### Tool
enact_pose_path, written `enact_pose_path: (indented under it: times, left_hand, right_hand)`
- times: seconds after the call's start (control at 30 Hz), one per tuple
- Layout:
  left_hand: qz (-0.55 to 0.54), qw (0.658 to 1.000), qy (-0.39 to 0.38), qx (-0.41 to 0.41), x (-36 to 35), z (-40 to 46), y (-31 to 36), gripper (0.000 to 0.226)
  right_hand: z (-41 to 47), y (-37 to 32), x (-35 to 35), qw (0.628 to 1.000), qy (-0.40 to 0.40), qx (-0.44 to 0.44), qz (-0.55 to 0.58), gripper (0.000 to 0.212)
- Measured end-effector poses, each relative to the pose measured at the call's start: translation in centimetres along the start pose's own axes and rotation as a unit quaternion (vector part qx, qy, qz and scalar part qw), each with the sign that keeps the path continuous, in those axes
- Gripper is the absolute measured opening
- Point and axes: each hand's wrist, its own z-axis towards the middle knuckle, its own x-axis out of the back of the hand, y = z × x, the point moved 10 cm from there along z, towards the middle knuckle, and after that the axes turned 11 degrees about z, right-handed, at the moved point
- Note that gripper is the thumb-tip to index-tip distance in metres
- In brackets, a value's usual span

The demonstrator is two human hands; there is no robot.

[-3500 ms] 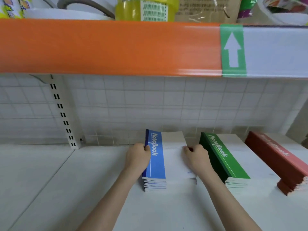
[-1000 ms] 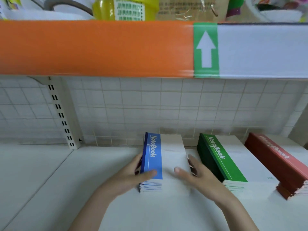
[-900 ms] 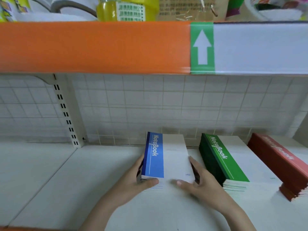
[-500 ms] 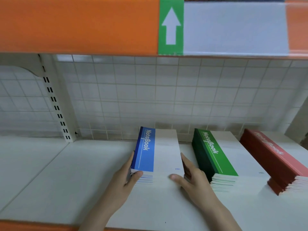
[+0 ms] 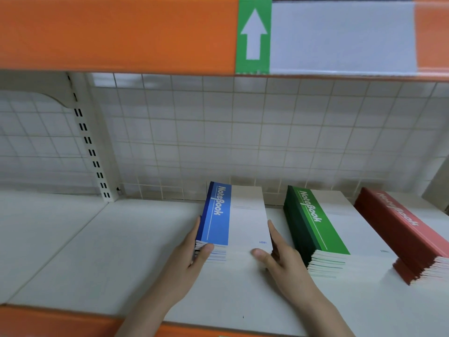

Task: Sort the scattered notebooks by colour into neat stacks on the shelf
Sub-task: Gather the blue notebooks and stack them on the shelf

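Hands bracket the blue stack (image 5: 232,220): the left hand (image 5: 188,259) lies flat-fingered along its left side with the thumb across the near page edges, and the right hand (image 5: 283,257) mirrors it on the right side, thumb on the near edge too. Each grip is wide, fingers straight and pressing, not curled round anything, which looks like squaring the pile from both sides and the front so its edges line up. That stack sits on the white shelf (image 5: 102,251), near the mesh back, with the green stack (image 5: 315,227) just to its right and the red stack (image 5: 401,232) further right; the three piles stand apart in a row, so the sorting seems nearly done. Against the frame from 3.5 s ago, both hands have slid from the far part of the stack toward its near corners, and the view has dipped, so the goods on the upper shelf (image 5: 116,35) are out of sight.
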Motion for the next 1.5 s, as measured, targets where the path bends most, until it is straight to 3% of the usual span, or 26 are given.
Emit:
enact_pose_path:
  times: [0.2, 0.33, 0.73, 1.03, 1.23, 1.5]
  left_hand:
    - [-0.021, 1.000, -0.021, 0.000, -0.4, 0.2, -0.7, 0.058]
    - [-0.008, 1.000, -0.009, 0.005, -0.3, 0.4, -1.4, 0.057]
    - [0.021, 1.000, 0.016, 0.013, -0.2, 0.6, -1.4, 0.055]
    - [0.009, 1.000, 0.001, 0.013, -0.3, 0.5, -2.0, 0.051]
    - [0.051, 0.999, -0.001, 0.016, -0.2, 0.5, -2.6, 0.046]
    - [0.066, 0.998, 0.009, 0.014, 0.0, 0.7, -2.4, 0.046]
  right_hand:
    - [-0.2, -0.5, -0.5, 0.998, -0.031, -0.005, 0.050, 0.061]
    - [-0.2, 0.2, -0.1, 1.000, -0.027, -0.011, -0.002, 0.051]
    - [-0.2, 0.2, -0.1, 0.999, -0.011, -0.043, 0.009, 0.053]
    - [-0.5, 0.6, -0.1, 0.989, -0.009, -0.071, 0.130, 0.054]
    - [-0.3, 1.1, 0.0, 0.998, -0.001, -0.061, 0.012, 0.032]
    - [-0.1, 0.7, 0.0, 0.999, -0.003, -0.038, -0.034, 0.032]
